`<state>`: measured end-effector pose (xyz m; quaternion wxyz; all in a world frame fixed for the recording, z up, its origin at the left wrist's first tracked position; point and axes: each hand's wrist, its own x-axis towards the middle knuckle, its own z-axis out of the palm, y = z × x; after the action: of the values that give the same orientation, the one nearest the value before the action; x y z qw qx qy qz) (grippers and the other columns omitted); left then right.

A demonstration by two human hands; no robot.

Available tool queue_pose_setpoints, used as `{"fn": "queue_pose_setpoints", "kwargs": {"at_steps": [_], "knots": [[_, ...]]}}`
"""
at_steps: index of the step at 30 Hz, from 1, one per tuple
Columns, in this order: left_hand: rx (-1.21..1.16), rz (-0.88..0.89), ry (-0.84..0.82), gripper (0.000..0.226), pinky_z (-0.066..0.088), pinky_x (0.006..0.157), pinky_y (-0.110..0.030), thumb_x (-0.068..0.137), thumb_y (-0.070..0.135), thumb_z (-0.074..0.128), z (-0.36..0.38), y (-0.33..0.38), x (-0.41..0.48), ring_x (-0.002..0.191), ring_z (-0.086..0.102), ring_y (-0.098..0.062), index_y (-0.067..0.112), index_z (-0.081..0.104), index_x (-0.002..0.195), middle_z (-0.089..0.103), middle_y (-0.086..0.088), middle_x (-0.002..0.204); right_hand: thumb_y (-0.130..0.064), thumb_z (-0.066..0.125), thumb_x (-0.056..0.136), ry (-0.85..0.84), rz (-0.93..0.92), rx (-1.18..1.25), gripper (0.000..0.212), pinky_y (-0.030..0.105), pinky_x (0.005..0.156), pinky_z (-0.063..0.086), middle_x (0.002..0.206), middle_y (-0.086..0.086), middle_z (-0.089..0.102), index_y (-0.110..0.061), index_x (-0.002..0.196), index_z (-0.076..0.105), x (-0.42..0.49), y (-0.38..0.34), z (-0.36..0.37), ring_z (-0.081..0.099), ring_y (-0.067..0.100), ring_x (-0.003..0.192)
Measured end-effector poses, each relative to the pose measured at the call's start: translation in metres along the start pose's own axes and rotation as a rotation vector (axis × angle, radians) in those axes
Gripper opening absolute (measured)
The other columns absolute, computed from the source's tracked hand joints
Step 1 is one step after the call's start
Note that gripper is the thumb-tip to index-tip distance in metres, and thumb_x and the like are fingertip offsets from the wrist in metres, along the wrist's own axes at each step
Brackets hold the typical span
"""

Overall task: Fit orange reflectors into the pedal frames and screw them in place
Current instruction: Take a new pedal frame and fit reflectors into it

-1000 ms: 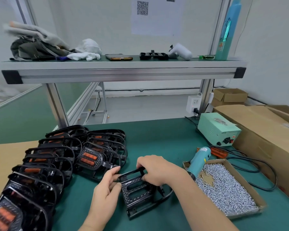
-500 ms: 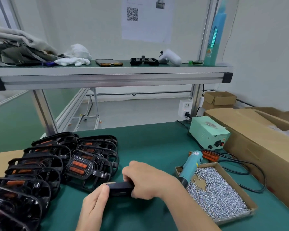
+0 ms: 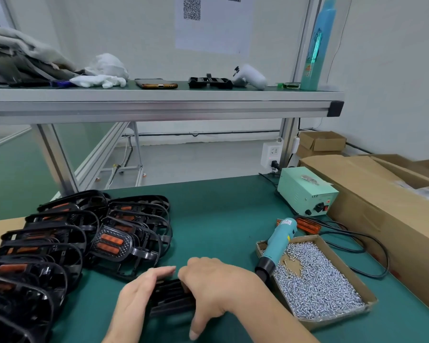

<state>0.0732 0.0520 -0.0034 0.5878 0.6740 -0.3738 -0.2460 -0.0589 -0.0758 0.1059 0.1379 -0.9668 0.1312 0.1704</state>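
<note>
Green bench mat [image 3: 221,219] holds a black pedal frame [image 3: 170,297] near its front edge, between both hands: left hand [image 3: 139,295] flat against it, fingers straight and together; right hand [image 3: 216,285] with fingers seemingly curled over it. Leftward lie finished pedals [image 3: 109,241], rightward a screw tray [image 3: 339,320]

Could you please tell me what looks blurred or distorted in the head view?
In the head view, the left hand and right hand on the black pedal frame are motion-blurred; the aluminium posts lean from wide-angle distortion; lighting is soft and even.
</note>
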Motion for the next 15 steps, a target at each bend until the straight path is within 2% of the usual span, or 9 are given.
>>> {"fn": "queue_pose_setpoints", "kwargs": {"at_steps": [5,10,15], "knots": [[0.102,0.068,0.045,0.032,0.049,0.085,-0.013,0.098,0.011,0.057,0.008,0.014,-0.005,0.099,0.067,-0.002,0.034,0.079,0.093,0.075,0.008,0.105,-0.039,0.09,0.07,-0.007,0.01,-0.145,0.083,0.045,0.1,0.038,0.118,0.013,0.045,-0.007,0.133,0.045,0.002,-0.004,0.009,0.043,0.031,0.109],[0.125,0.102,0.095,0.034,0.046,0.083,-0.007,0.094,0.004,0.062,0.01,0.02,-0.005,0.097,0.067,-0.001,0.032,0.08,0.088,0.075,0.012,0.099,-0.038,0.087,0.074,0.009,0.03,-0.09,0.077,0.046,0.099,0.037,0.119,0.014,0.043,-0.005,0.129,0.044,0.004,-0.002,0.01,0.041,0.031,0.111],[0.171,0.119,0.078,0.031,0.047,0.084,-0.009,0.093,0.002,0.063,0.009,0.019,-0.004,0.098,0.068,-0.002,0.028,0.08,0.091,0.075,0.012,0.098,-0.06,0.08,0.074,-0.018,-0.003,0.069,0.072,0.045,0.094,0.046,0.114,0.004,0.046,-0.017,0.124,0.051,-0.004,0.011,-0.004,0.048,0.026,0.111]]}}
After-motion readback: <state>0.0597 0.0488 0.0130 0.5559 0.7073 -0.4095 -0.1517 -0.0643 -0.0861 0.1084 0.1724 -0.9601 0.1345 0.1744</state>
